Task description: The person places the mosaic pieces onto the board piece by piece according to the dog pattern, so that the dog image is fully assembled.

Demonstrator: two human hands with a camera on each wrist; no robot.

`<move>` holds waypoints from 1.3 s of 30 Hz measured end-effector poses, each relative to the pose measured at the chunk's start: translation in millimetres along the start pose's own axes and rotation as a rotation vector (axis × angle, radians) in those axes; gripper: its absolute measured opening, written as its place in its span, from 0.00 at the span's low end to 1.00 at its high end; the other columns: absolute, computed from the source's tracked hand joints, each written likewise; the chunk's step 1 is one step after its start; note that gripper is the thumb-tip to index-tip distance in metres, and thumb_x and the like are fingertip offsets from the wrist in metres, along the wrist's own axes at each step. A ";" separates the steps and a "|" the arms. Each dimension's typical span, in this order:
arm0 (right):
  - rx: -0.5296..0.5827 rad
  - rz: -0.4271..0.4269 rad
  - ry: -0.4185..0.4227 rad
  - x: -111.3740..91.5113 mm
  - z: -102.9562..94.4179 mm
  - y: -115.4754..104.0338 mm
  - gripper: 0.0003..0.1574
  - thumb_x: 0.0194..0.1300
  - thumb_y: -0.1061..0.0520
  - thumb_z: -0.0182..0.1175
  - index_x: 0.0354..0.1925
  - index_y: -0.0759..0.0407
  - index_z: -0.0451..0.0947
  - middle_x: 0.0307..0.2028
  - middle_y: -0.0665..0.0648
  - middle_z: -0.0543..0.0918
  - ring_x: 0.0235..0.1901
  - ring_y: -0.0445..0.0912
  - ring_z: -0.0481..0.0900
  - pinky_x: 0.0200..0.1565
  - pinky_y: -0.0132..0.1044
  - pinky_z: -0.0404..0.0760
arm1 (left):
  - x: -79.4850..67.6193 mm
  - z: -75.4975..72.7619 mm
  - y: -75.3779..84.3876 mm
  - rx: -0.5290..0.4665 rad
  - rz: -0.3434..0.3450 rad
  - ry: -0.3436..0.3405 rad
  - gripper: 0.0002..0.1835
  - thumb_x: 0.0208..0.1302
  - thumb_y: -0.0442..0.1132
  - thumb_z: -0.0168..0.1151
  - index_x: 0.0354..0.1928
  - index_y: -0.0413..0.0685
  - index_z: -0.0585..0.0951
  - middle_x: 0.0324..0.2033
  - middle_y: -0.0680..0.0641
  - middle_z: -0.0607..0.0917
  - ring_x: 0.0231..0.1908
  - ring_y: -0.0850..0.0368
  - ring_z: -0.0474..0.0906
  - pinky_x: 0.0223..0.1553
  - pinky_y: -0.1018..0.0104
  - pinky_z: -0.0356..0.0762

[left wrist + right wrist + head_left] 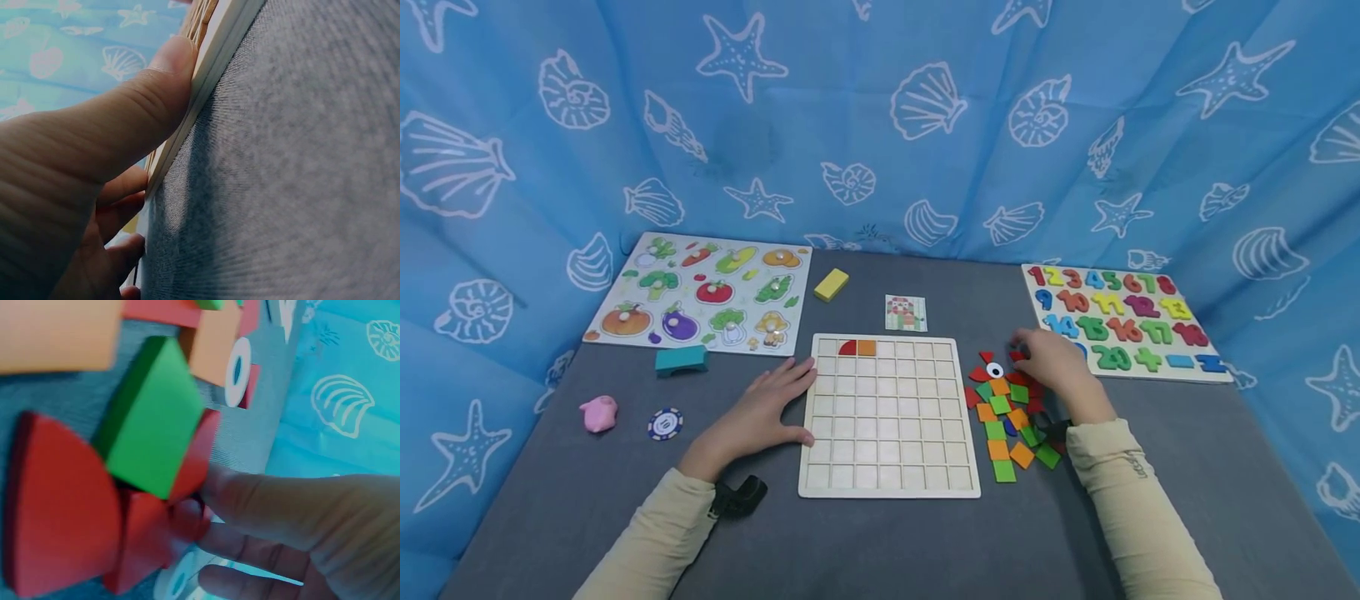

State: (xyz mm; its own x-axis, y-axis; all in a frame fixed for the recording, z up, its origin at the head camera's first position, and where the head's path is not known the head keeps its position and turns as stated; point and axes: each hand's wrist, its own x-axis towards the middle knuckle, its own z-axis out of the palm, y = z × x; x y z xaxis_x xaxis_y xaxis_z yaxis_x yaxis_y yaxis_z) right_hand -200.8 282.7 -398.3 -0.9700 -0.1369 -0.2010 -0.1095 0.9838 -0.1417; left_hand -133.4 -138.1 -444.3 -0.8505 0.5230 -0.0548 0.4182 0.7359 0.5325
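A pale wooden grid board (887, 429) lies in front of the person. My left hand (767, 412) rests at its left edge, fingers spread and thumb against the rim, as the left wrist view also shows. In the board's top row sit a red rounded piece (848, 347) and an orange square (867, 347). My right hand (1056, 364) reaches into the loose pile right of the board. Thumb and fingertips pinch a small red piece (187, 522), partly hidden by them. Close by are a green square (153, 419) and a red quarter-round piece (65, 506).
A small picture card (906, 313) lies behind the board. A vegetable puzzle (602, 293) stands back left, a number puzzle (1150, 372) back right. Also on the table are a yellow block (831, 285), a teal block (681, 360), a pink figure (598, 414) and a poker chip (666, 423).
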 end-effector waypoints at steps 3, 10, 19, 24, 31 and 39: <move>-0.002 -0.003 -0.005 -0.7 -1.4 -0.4 0.18 0.54 0.56 0.62 0.43 0.62 0.75 0.33 0.61 0.79 0.26 0.49 0.73 0.30 0.43 0.75 | -0.1 -0.7 -0.2 -0.001 -0.003 0.002 0.52 0.40 0.62 0.65 0.67 0.51 0.55 0.67 0.51 0.53 0.67 0.47 0.41 0.62 0.41 0.42; 0.011 -0.065 0.094 3.5 -0.8 -28.5 0.17 0.54 0.51 0.63 0.39 0.61 0.77 0.28 0.57 0.79 0.25 0.47 0.73 0.28 0.40 0.74 | -0.5 -0.4 -0.9 -0.003 0.002 0.003 0.53 0.40 0.63 0.65 0.67 0.50 0.55 0.67 0.50 0.52 0.67 0.46 0.41 0.61 0.40 0.42; -0.016 -0.310 0.106 27.7 5.8 -126.1 0.11 0.54 0.50 0.61 0.36 0.53 0.78 0.26 0.50 0.78 0.23 0.42 0.72 0.22 0.35 0.70 | -1.6 0.2 -1.5 -0.006 0.020 0.025 0.52 0.41 0.61 0.65 0.67 0.50 0.56 0.67 0.50 0.53 0.67 0.47 0.42 0.61 0.40 0.43; -0.038 -0.331 0.059 37.2 12.9 -154.1 0.09 0.55 0.50 0.61 0.34 0.52 0.78 0.26 0.48 0.78 0.23 0.41 0.72 0.22 0.35 0.70 | 0.4 0.9 0.0 0.005 0.019 0.019 0.52 0.40 0.63 0.65 0.67 0.50 0.55 0.67 0.52 0.52 0.67 0.48 0.41 0.62 0.41 0.42; -0.023 -0.291 0.015 41.5 15.6 -161.6 0.12 0.53 0.50 0.63 0.37 0.51 0.78 0.29 0.48 0.78 0.27 0.42 0.72 0.27 0.36 0.73 | 2.4 -1.5 3.6 -0.007 0.010 -0.001 0.52 0.40 0.62 0.65 0.67 0.51 0.55 0.68 0.52 0.52 0.67 0.49 0.40 0.62 0.42 0.41; -0.009 -0.304 0.042 40.2 19.7 -170.8 0.06 0.54 0.54 0.63 0.32 0.52 0.80 0.27 0.48 0.80 0.26 0.41 0.73 0.25 0.35 0.73 | 0.0 -1.3 1.6 -0.007 0.002 0.001 0.52 0.40 0.62 0.65 0.67 0.50 0.55 0.67 0.51 0.52 0.67 0.48 0.41 0.62 0.42 0.41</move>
State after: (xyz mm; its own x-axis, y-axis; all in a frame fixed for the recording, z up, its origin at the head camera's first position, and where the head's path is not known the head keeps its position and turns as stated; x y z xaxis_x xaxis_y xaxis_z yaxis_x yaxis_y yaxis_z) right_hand -216.8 106.9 -401.2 -0.9007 -0.4202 -0.1102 -0.3976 0.8996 -0.1806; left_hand -133.1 -137.5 -442.4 -0.8503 0.5236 -0.0528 0.4174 0.7322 0.5382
